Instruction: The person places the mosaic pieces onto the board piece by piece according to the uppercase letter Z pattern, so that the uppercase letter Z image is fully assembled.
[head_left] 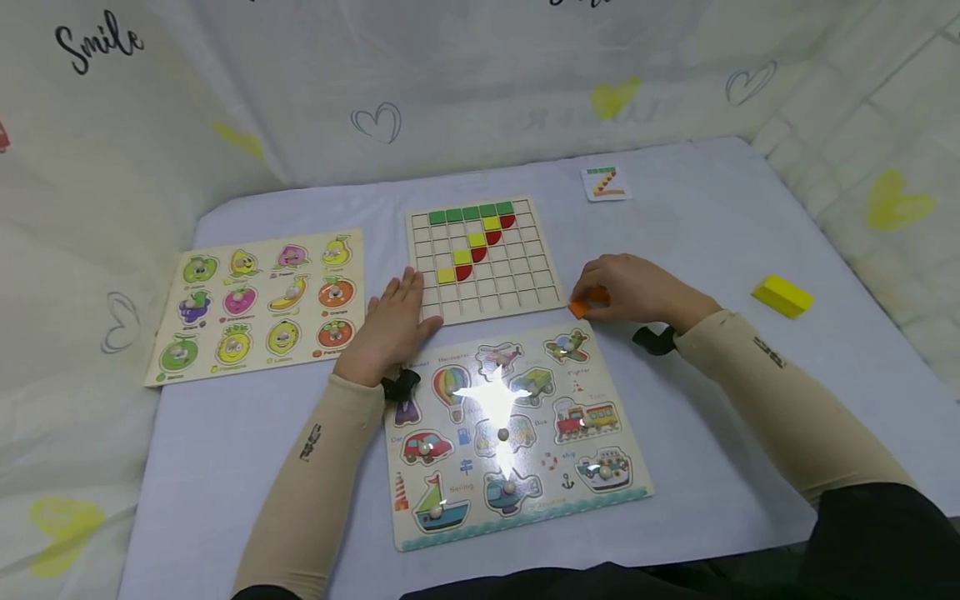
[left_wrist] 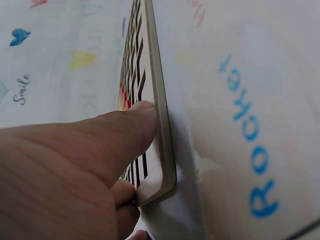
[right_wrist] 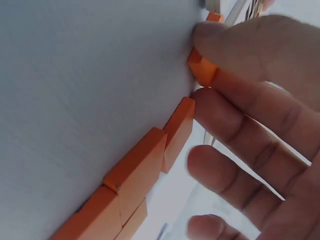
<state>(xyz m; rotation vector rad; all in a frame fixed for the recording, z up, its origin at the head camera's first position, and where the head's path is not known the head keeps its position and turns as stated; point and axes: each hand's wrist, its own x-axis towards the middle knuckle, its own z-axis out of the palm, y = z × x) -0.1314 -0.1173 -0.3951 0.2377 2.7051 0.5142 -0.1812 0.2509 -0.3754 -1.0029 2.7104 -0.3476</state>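
Observation:
My left hand rests at the near left corner of a grid board, fingers straight along its left side. In the left wrist view the thumb presses on the board's face near its edge. Green, yellow and red tiles form a Z-like pattern on the board. Off the board's near right corner, my right hand pinches an orange tile between thumb and forefinger, close over the table. Several more orange tiles lie below the other fingers in the right wrist view, mostly hidden by the hand in the head view.
A vehicle puzzle board lies in front, just below the grid board. To the left is a fruit puzzle board. A small pattern card sits at the back, and a yellow block at the far right.

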